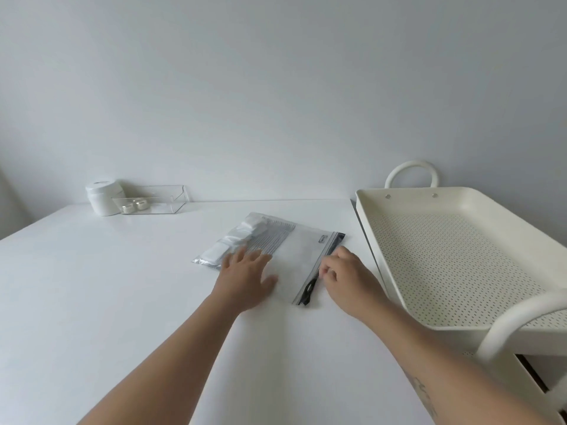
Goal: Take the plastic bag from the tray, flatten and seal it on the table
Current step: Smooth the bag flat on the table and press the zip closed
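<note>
A clear plastic bag (294, 246) with a dark zip strip along its right edge lies flat on the white table (107, 286). White folded items sit inside its far left part. My left hand (245, 280) rests palm down on the bag's near left part, fingers spread. At the zip strip, my right hand (346, 277) has its fingertips pinched on the strip, about halfway along it. The cream perforated tray (460, 256) stands to the right of the bag with nothing in it.
A white jar (102, 197) and a clear box (153, 199) holding two small round items stand at the table's far left, by the wall. The tray has loop handles at its far and near ends and tops a cart beside the table.
</note>
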The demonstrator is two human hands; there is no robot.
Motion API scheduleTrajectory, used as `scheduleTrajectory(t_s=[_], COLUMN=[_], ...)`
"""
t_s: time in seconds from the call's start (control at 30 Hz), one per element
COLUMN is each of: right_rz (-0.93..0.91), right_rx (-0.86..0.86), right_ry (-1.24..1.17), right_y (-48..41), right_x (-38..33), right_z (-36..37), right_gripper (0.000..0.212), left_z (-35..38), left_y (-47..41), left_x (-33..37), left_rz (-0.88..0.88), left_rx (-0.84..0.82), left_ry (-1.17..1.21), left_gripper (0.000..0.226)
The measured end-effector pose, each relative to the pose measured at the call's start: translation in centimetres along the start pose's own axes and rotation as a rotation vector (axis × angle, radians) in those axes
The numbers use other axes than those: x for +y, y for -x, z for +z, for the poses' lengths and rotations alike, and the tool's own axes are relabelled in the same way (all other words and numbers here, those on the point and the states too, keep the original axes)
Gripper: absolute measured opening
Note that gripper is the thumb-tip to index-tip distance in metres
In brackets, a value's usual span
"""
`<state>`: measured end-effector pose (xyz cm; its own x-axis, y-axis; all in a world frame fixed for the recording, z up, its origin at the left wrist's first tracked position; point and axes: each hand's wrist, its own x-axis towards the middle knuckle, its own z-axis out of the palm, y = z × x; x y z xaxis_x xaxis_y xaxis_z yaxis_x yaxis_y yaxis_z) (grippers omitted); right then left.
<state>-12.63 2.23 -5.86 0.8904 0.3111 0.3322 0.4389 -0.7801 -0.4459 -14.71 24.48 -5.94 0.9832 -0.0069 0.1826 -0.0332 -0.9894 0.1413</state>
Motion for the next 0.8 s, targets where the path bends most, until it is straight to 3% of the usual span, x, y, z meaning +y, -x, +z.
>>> scheduleTrajectory(t_s=[0.07, 0.13, 0.27, 0.4, 0.5, 0.57, 0.8], right_rz=[0.051, 0.065, 0.038, 0.007, -0.009, 0.005, 0.178], right_rx=[0.130, 0.151, -0.153, -0.287, -0.434, -0.434, -0.328], right_ry=[0.051, 0.003, 0.010, 0.061, 0.182, 0.245, 0.342], right_y=[-1.5, -3.2, -5.5, -6.2, -5.9, -5.1, -5.3], right_x=[-1.4, -3.3, -5.1, -5.2, -4.8, -4.1, -0.5], right_z=[-0.2, -0.1, 1.9, 4.0, 5.8, 6.8, 4.6], right_gripper=[0.015, 0.017, 0.041, 0.049, 0.049, 0.051, 0.061], left_z=[0.5, 0.7, 0.2, -1.1, -0.3, 1.2, 1.6], left_y=[0.3, 0.9, 2.2, 1.0, -0.1, 0.1, 0.2], left_x=[0.0, 0.6, 2.4, 2.2, 1.0, 0.9, 0.6], left_rz=[-0.055, -0.067, -0.002, 0.044, -0.091, -0.102, -0.069], left_rx=[-0.066, -0.026, 0.020, 0.170, -0.053, -0.137, -0.077], left_ry=[0.067, 0.052, 0.013, -0.112, -0.029, -0.033, -0.122], left_gripper=[0.045, 0.042, 0.041, 0.034, 0.049, 0.056, 0.062])
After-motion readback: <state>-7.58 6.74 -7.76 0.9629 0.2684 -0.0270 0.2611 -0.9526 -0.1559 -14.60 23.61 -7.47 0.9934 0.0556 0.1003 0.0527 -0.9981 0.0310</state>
